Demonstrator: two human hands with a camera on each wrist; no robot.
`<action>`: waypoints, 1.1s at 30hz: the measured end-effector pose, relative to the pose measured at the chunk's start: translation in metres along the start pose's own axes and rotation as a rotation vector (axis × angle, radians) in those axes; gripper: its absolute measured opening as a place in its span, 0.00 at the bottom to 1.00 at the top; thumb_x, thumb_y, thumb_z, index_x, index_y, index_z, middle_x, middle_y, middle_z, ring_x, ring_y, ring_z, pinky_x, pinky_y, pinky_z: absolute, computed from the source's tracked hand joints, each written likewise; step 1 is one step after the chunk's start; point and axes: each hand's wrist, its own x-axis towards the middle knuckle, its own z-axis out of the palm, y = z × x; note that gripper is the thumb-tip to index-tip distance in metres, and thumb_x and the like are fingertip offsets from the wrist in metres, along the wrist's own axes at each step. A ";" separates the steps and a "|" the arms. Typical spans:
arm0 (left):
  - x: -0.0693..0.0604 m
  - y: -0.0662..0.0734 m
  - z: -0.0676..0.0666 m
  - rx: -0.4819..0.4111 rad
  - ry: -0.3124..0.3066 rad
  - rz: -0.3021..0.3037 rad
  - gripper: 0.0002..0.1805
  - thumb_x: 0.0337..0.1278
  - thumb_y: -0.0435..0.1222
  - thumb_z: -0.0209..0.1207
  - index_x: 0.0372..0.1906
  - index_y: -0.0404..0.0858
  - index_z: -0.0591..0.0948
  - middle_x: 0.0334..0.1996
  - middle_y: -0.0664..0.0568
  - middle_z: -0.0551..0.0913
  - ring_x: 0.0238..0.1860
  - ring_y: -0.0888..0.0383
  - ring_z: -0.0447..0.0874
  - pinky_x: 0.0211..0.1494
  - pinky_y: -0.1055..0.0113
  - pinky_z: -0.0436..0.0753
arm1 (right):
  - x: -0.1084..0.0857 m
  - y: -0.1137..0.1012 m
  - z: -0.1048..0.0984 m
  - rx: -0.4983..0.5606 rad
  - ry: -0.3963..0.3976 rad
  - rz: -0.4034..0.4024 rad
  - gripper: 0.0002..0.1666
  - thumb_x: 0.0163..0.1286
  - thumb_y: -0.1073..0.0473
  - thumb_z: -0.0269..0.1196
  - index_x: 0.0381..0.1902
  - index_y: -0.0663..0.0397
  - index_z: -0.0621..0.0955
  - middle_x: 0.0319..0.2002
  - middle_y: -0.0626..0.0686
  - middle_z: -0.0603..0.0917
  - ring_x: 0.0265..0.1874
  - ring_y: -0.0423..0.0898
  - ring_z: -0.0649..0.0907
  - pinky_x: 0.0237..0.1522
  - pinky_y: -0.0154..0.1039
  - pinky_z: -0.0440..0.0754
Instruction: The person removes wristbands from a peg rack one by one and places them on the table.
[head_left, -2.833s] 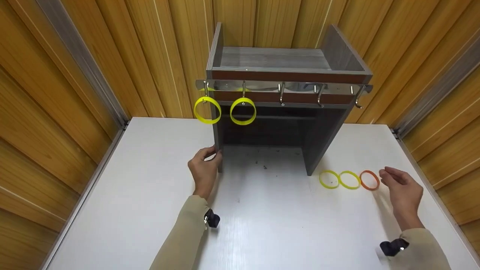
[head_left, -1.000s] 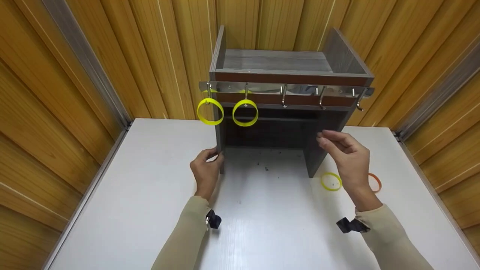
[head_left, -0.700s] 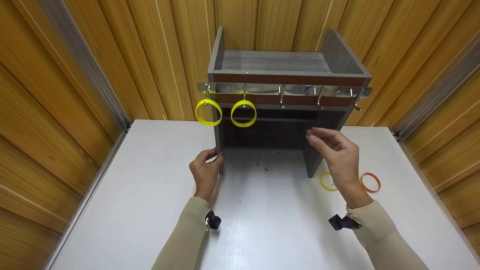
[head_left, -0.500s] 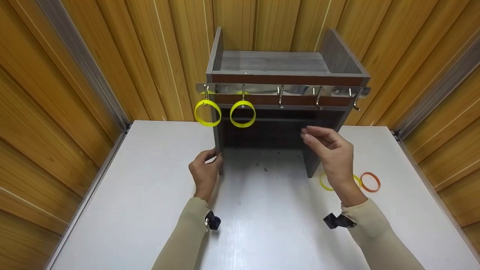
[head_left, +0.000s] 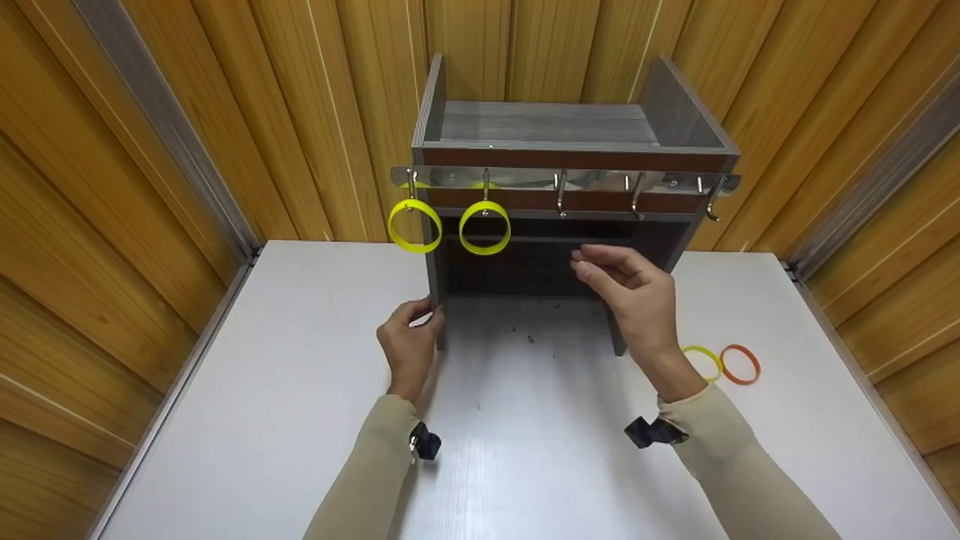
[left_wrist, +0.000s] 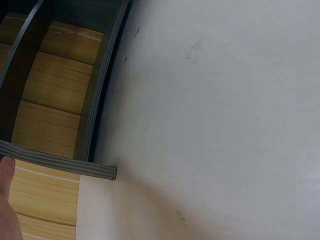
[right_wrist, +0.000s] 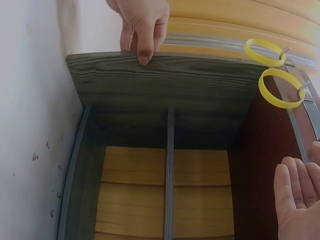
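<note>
My left hand [head_left: 409, 349] pinches the front edge of the grey stand's left side panel [head_left: 435, 262]; the right wrist view also shows that hand [right_wrist: 142, 22] gripping the panel [right_wrist: 150, 75]. One yellow ring [head_left: 415, 250] hangs from the leftmost hook and another [head_left: 484, 252] from the second. Before the stand's opening, below the third and fourth hooks, my right hand [head_left: 634, 300] is raised with relaxed fingers, holding nothing visible. Beyond its wrist, a yellow ring [head_left: 701, 347] and an orange ring [head_left: 758, 365] lie side by side on the table.
A metal hook strip [head_left: 525, 178] spans the stand's front; its three right hooks stick out bare. Wooden panel walls [head_left: 345, 120] enclose the white table [head_left: 315, 300]. Small dark specks lie below the stand.
My right hand has moved left from beside the orange ring to the front of the stand. One yellow table ring is now hidden behind that arm. The left hand keeps its grip.
</note>
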 end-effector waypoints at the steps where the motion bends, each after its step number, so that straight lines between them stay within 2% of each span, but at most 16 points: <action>1: 0.000 0.000 0.000 0.000 0.000 -0.001 0.10 0.51 0.20 0.74 0.39 0.31 0.90 0.38 0.45 0.92 0.41 0.48 0.93 0.44 0.54 0.92 | 0.001 0.000 0.002 -0.010 -0.003 -0.002 0.17 0.69 0.71 0.72 0.54 0.70 0.85 0.51 0.64 0.89 0.50 0.53 0.90 0.54 0.44 0.88; 5: 0.000 0.001 -0.001 -0.006 -0.003 -0.015 0.10 0.52 0.20 0.74 0.39 0.31 0.91 0.38 0.45 0.92 0.41 0.49 0.93 0.44 0.50 0.92 | 0.004 -0.001 0.010 -0.022 -0.020 -0.009 0.17 0.69 0.70 0.73 0.54 0.69 0.86 0.51 0.63 0.89 0.51 0.54 0.90 0.54 0.45 0.88; 9: 0.000 0.001 -0.001 -0.010 -0.004 -0.018 0.10 0.51 0.20 0.73 0.39 0.31 0.90 0.38 0.44 0.92 0.42 0.48 0.93 0.45 0.47 0.91 | 0.007 -0.003 0.019 0.014 -0.039 -0.010 0.17 0.69 0.71 0.72 0.54 0.69 0.86 0.51 0.64 0.89 0.51 0.55 0.90 0.55 0.46 0.88; 14: 0.001 -0.001 -0.001 -0.014 -0.007 -0.011 0.10 0.51 0.19 0.73 0.39 0.30 0.90 0.38 0.44 0.92 0.42 0.47 0.93 0.45 0.48 0.92 | 0.012 -0.004 0.029 0.078 -0.047 -0.009 0.15 0.68 0.73 0.72 0.52 0.70 0.86 0.50 0.64 0.89 0.50 0.56 0.90 0.55 0.46 0.88; 21: 0.001 -0.001 0.000 -0.021 -0.005 -0.013 0.10 0.51 0.19 0.73 0.39 0.30 0.90 0.38 0.44 0.92 0.41 0.47 0.93 0.45 0.47 0.91 | 0.017 -0.002 0.041 0.108 -0.046 0.009 0.15 0.67 0.73 0.73 0.51 0.69 0.86 0.51 0.63 0.89 0.51 0.55 0.90 0.56 0.46 0.88; 33: 0.001 0.001 -0.001 -0.001 -0.018 -0.039 0.10 0.53 0.20 0.72 0.39 0.32 0.91 0.39 0.46 0.92 0.43 0.50 0.93 0.44 0.58 0.92 | 0.029 0.006 0.059 0.073 -0.048 0.044 0.14 0.68 0.69 0.74 0.51 0.65 0.88 0.48 0.61 0.91 0.48 0.55 0.91 0.53 0.45 0.89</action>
